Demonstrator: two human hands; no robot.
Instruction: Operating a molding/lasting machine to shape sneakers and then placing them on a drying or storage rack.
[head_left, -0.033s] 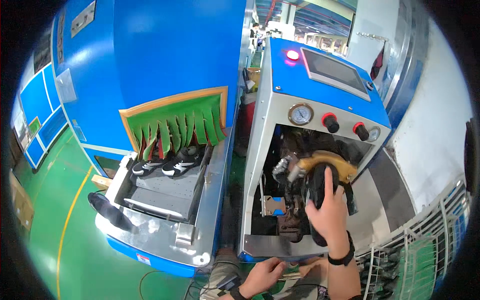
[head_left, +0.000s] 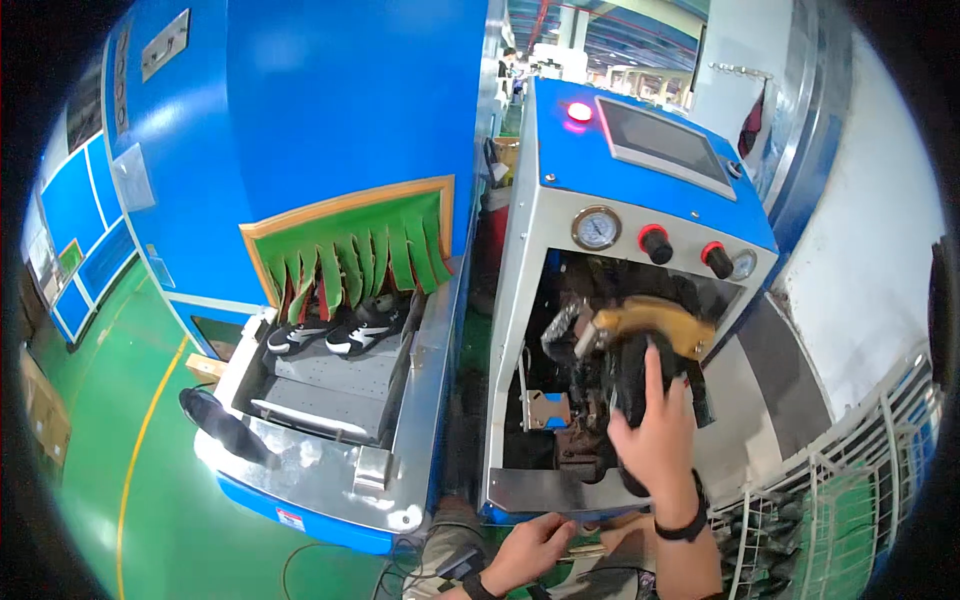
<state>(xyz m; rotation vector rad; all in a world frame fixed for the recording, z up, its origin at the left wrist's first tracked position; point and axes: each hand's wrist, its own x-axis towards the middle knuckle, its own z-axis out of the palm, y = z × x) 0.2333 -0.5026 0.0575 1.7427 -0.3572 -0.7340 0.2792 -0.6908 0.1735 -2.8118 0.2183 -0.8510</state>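
Note:
My right hand reaches into the opening of the blue-and-white machine. Its index finger is stretched out and its thumb stands apart, over a black shoe. A yellow-brown curved pad sits right above the shoe's upper end. Part of the shoe is hidden behind the hand, which does not appear to grip it. Low in the middle, my left hand is loosely closed near my lap, with no object visible in it. Its inner side is turned away.
At left, two black-and-white shoes sit by the green strip curtain of a blue machine, above a grey chute. A dark rounded object lies on its metal edge. A white wire rack with dark items stands at lower right.
The view has shifted slightly. My right hand's fingers are a little more lifted from the shoe, and the pad appears to cover more of the shoe's top. The left hand stays put.

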